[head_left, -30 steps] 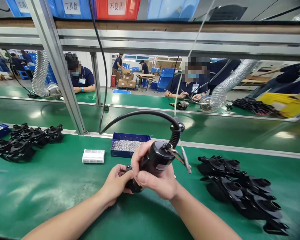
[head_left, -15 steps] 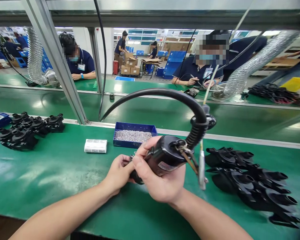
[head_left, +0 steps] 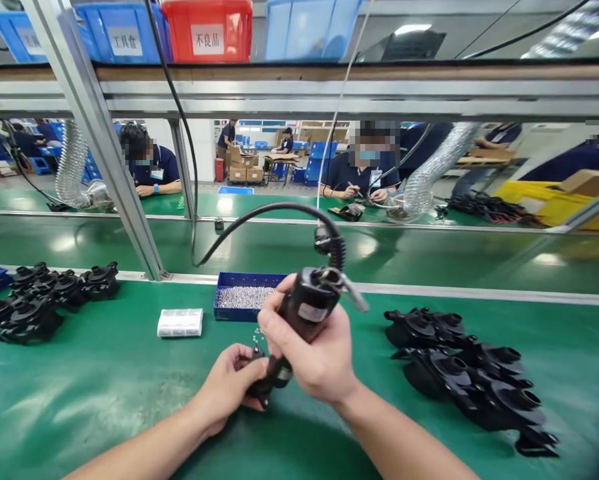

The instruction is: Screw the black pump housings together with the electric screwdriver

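Observation:
My right hand (head_left: 315, 357) is wrapped round a black electric screwdriver (head_left: 302, 313) whose thick cable (head_left: 259, 217) arcs up and to the left. The tool tilts down-left, its tip meeting a small black part (head_left: 257, 355) that my left hand (head_left: 229, 387) pinches just above the green mat. Most of that part is hidden by my fingers. A few loose screws (head_left: 256, 335) lie on the mat right behind my left hand. A blue tray of silver screws (head_left: 244, 297) stands beyond both hands.
Black moulded parts are piled at the right (head_left: 472, 377) and at the left (head_left: 44, 297). A small white box (head_left: 180, 323) lies left of the tray. A slanted metal post (head_left: 99, 143) rises at the left. Other people work across the far green belt (head_left: 429, 257).
The screwdriver has tipped more upright and its tip has come down onto the part in my left hand. The view has tilted up, showing the bins on the top shelf again.

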### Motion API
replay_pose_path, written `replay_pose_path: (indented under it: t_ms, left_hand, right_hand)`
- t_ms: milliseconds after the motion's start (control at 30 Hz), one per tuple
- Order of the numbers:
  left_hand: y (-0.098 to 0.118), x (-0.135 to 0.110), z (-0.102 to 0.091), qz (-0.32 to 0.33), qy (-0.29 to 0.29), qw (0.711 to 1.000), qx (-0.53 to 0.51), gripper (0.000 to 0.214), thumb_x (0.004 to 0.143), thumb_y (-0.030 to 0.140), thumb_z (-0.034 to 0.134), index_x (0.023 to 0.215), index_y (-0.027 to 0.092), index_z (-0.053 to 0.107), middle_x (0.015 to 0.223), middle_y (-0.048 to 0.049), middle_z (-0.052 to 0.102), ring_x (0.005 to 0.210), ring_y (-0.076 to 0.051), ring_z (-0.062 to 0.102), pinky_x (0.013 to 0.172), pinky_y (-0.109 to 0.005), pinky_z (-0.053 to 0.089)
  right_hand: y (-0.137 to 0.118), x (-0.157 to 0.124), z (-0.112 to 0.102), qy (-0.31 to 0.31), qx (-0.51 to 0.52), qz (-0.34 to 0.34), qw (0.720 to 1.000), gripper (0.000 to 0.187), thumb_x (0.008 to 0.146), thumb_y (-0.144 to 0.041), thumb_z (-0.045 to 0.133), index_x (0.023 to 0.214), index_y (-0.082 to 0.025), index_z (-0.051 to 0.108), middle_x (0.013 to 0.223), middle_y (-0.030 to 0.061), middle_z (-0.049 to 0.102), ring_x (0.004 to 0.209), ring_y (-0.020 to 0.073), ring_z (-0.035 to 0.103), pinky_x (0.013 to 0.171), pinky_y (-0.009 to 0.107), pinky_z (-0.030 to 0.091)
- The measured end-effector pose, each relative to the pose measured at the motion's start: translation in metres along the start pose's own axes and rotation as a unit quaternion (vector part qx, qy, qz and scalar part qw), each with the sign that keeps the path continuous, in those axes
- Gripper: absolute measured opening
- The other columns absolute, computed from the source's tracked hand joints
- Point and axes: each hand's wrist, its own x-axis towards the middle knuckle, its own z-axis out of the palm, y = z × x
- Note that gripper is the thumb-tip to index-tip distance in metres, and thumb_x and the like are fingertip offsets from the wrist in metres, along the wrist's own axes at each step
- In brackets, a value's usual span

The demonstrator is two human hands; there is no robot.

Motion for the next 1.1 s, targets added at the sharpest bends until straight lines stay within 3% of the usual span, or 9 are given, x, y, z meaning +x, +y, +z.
replay_pose_path:
  t_ms: [167, 467, 533, 633, 700, 767, 833, 933, 1100]
  left_hand:
    - [-0.008, -0.008, 0.009, -0.009, -0.014, 1.000, 0.007, 0.071, 0.058, 0.067, 0.091, 0.092, 0.018, 0.054, 0.077, 0.0024, 0.061, 0.064, -0.012, 0.059, 0.051, -0.025, 0.056]
    - [-0.012, -0.006, 0.009, -0.014, -0.013, 1.000, 0.008, 0.069, 0.060, 0.067, 0.090, 0.093, 0.018, 0.054, 0.080, 0.0019, 0.060, 0.067, -0.012, 0.060, 0.052, -0.024, 0.056]
    - [-0.012, -0.006, 0.009, -0.014, -0.016, 1.000, 0.010, 0.066, 0.063, 0.064, 0.089, 0.094, 0.018, 0.054, 0.081, 0.0014, 0.061, 0.067, -0.012, 0.060, 0.053, -0.024, 0.056]
    - [-0.013, -0.006, 0.009, -0.006, -0.015, 1.000, 0.014, 0.059, 0.069, 0.059, 0.088, 0.097, 0.019, 0.054, 0.089, -0.0010, 0.062, 0.071, -0.014, 0.063, 0.056, -0.026, 0.058]
    - [-0.013, -0.006, 0.009, -0.003, -0.013, 1.000, 0.015, 0.055, 0.071, 0.055, 0.087, 0.097, 0.019, 0.054, 0.091, -0.0017, 0.062, 0.073, -0.014, 0.063, 0.057, -0.026, 0.058]
    - [-0.013, -0.006, 0.009, -0.004, -0.018, 1.000, 0.018, 0.051, 0.071, 0.051, 0.087, 0.095, 0.020, 0.054, 0.088, -0.0011, 0.062, 0.071, -0.014, 0.063, 0.056, -0.025, 0.057]
    - [-0.013, -0.005, 0.010, 0.000, -0.024, 1.000, 0.019, 0.050, 0.071, 0.048, 0.087, 0.093, 0.020, 0.053, 0.085, -0.0008, 0.062, 0.066, -0.014, 0.063, 0.054, -0.026, 0.055]
    - [-0.014, -0.004, 0.010, 0.009, -0.028, 0.999, 0.018, 0.049, 0.070, 0.046, 0.087, 0.091, 0.020, 0.051, 0.086, -0.0018, 0.063, 0.059, -0.014, 0.063, 0.052, -0.028, 0.054]
    - [-0.014, -0.005, 0.010, 0.012, -0.031, 0.999, 0.018, 0.048, 0.072, 0.046, 0.085, 0.092, 0.021, 0.050, 0.090, -0.0023, 0.061, 0.059, -0.014, 0.063, 0.053, -0.029, 0.054]
  right_hand:
    - [0.003, 0.008, -0.013, 0.039, 0.026, -0.052, 0.998, 0.024, 0.092, -0.012, 0.071, 0.107, -0.027, 0.060, 0.080, -0.0033, 0.067, 0.050, 0.0085, 0.056, 0.046, 0.022, 0.049]
    - [0.025, 0.007, -0.013, -0.019, 0.038, 0.012, 0.999, 0.024, 0.093, -0.019, 0.073, 0.109, -0.026, 0.056, 0.080, -0.0034, 0.064, 0.051, 0.0082, 0.054, 0.047, 0.022, 0.047]
    - [0.028, 0.010, -0.019, -0.074, 0.067, 0.043, 0.994, 0.025, 0.093, -0.022, 0.074, 0.109, -0.025, 0.055, 0.080, -0.0029, 0.064, 0.050, 0.0082, 0.053, 0.046, 0.022, 0.046]
    - [0.029, 0.014, -0.028, -0.212, 0.119, 0.073, 0.967, 0.030, 0.089, -0.031, 0.079, 0.105, -0.024, 0.055, 0.076, -0.0021, 0.064, 0.053, 0.0100, 0.053, 0.047, 0.023, 0.047]
    - [0.028, 0.014, -0.027, -0.241, 0.117, 0.070, 0.961, 0.031, 0.087, -0.033, 0.080, 0.104, -0.024, 0.056, 0.074, -0.0024, 0.063, 0.054, 0.0112, 0.054, 0.048, 0.024, 0.048]
    - [0.025, 0.011, -0.019, -0.183, 0.073, 0.063, 0.978, 0.027, 0.087, -0.029, 0.080, 0.102, -0.024, 0.058, 0.074, -0.0027, 0.063, 0.055, 0.0116, 0.056, 0.050, 0.024, 0.049]
    - [0.023, 0.005, -0.006, -0.070, 0.007, 0.045, 0.997, 0.019, 0.089, -0.023, 0.078, 0.097, -0.024, 0.060, 0.076, -0.0018, 0.064, 0.060, 0.0130, 0.059, 0.055, 0.026, 0.052]
    - [0.021, -0.004, 0.008, 0.054, -0.066, 0.007, 0.996, 0.014, 0.091, -0.017, 0.074, 0.093, -0.024, 0.062, 0.081, -0.0007, 0.066, 0.068, 0.0152, 0.064, 0.064, 0.029, 0.056]
    - [0.023, -0.006, 0.001, 0.005, -0.113, -0.022, 0.993, 0.021, 0.087, -0.011, 0.074, 0.095, -0.026, 0.061, 0.070, -0.0046, 0.060, 0.060, 0.0146, 0.060, 0.056, 0.029, 0.053]
